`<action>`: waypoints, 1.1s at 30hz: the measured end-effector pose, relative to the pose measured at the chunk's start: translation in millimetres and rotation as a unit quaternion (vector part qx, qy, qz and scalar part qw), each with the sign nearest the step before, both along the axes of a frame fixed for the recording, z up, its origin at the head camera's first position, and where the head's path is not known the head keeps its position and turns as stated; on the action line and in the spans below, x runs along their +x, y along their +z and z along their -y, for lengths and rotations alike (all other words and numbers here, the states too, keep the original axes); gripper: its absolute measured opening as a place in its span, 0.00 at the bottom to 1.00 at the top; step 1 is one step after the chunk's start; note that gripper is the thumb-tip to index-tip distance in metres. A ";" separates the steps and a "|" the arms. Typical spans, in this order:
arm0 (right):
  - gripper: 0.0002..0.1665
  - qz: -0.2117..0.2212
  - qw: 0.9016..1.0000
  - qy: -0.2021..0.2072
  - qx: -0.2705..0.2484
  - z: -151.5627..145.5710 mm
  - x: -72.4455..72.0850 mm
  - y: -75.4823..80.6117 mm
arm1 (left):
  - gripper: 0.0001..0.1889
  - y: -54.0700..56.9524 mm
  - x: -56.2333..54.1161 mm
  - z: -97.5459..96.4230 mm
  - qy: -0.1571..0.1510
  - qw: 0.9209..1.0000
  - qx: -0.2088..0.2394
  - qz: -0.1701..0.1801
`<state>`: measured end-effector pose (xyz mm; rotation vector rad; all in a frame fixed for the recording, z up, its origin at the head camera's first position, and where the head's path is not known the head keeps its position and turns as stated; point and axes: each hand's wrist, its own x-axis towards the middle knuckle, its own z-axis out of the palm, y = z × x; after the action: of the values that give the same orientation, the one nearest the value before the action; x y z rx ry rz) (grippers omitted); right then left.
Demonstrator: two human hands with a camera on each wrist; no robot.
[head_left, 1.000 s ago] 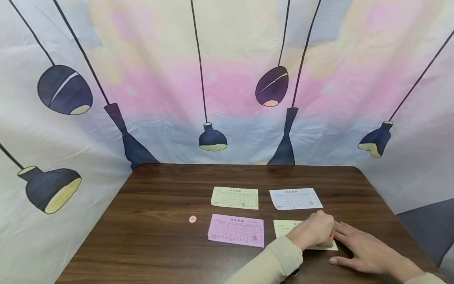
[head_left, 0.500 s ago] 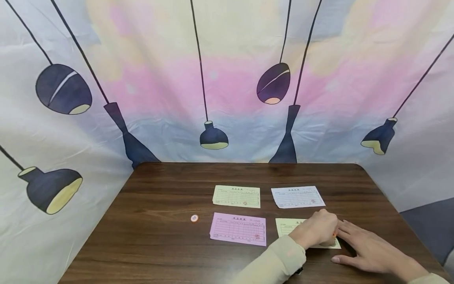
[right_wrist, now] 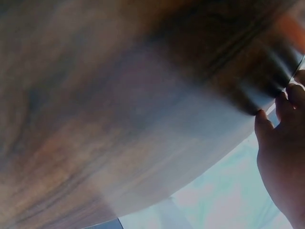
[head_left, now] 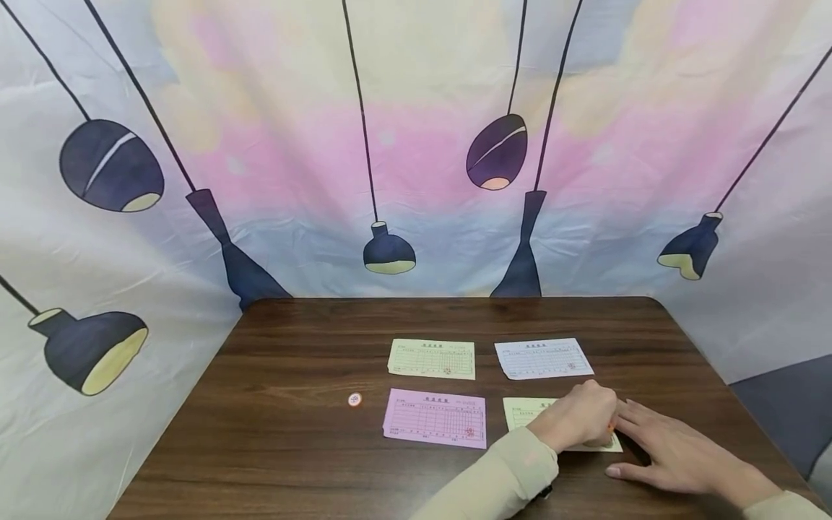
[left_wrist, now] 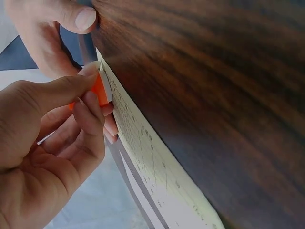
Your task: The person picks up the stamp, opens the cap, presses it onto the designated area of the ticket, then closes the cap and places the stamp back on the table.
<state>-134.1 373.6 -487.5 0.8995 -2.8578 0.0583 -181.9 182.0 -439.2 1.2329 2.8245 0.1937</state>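
My left hand (head_left: 578, 417) pinches a small orange stamp with a white base (left_wrist: 101, 89) between thumb and fingers. In the left wrist view, the stamp's base is down against the pale yellow slip (left_wrist: 143, 138). The hand hides the right part of that yellow slip (head_left: 523, 413) in the head view. Beside it, my right hand (head_left: 679, 448) lies with fingers extended, fingertips by the slip's right end and thumb apart on the table. In the right wrist view, the right hand (right_wrist: 281, 138) is dark and cut off by the edge.
A pink slip (head_left: 434, 419) lies left of the hands. Behind are another yellow slip (head_left: 432, 359) and a white slip (head_left: 543, 359), each with a red stamp mark. A small round white disc with an orange rim (head_left: 354, 399) sits farther left on the brown table (head_left: 260, 448).
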 end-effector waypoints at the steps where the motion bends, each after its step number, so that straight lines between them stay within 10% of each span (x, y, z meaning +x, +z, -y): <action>1: 0.39 -0.004 1.000 0.003 0.000 0.5 -0.8 0.1 | 0.21 0.4 -0.1 0.3 0.000 1.000 -0.001 -0.001; 20: 0.48 0.071 0.996 -0.044 -0.011 0.2 0.8 1.1 | 0.22 -0.8 -4.1 4.7 -0.005 1.000 -0.009 0.024; 33: 0.52 0.006 1.000 -0.001 -0.018 -2.1 -1.3 -2.7 | 0.06 6.9 -29.2 34.5 -0.039 0.997 0.044 0.047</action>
<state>-135.4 375.7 -490.2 0.8920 -2.8593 0.1145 -211.2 147.4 -432.2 1.3104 2.7094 0.3671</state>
